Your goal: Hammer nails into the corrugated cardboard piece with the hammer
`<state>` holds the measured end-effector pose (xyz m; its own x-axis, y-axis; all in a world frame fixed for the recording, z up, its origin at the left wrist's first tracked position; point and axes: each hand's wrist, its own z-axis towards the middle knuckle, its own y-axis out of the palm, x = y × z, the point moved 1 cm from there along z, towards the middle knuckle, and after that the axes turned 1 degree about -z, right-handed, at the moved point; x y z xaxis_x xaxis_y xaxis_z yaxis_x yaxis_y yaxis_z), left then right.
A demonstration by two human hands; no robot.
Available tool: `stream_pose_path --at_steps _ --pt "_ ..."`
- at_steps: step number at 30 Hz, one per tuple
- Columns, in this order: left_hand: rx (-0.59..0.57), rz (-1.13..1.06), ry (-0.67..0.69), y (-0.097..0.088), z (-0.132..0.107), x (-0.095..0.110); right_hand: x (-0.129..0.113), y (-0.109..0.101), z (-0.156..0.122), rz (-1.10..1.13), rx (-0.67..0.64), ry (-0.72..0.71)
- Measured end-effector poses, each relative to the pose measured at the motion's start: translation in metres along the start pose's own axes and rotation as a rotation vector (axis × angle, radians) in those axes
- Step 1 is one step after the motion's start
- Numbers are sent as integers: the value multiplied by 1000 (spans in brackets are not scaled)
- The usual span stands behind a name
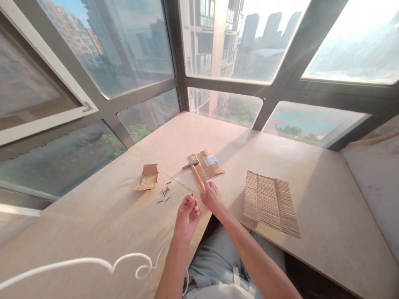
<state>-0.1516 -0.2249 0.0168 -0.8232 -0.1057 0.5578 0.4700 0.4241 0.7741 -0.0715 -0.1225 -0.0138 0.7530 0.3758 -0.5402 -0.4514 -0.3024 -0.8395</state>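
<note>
My right hand [213, 198] is closed round the wooden handle of a small hammer [195, 173], whose metal head points left above a small bamboo mat [208, 165]. My left hand [188, 216] is pinched shut on a small dark nail held upright just above the pale table [118, 220]. Several loose nails [164, 193] lie on the table a little left of my left hand. An open cardboard box [147, 177] sits beyond them.
A larger bamboo mat [269, 202] lies flat to the right of my right arm. Large windows surround the table's far sides. A white cable [93, 263] curls across the near left. A cushioned surface [374, 182] adjoins the table at right.
</note>
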Motion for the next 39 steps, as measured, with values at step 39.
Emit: stream_pose_path --at_steps 39 --pt "503 1075 743 -58 63 -5 54 -152 -122 1102 426 177"
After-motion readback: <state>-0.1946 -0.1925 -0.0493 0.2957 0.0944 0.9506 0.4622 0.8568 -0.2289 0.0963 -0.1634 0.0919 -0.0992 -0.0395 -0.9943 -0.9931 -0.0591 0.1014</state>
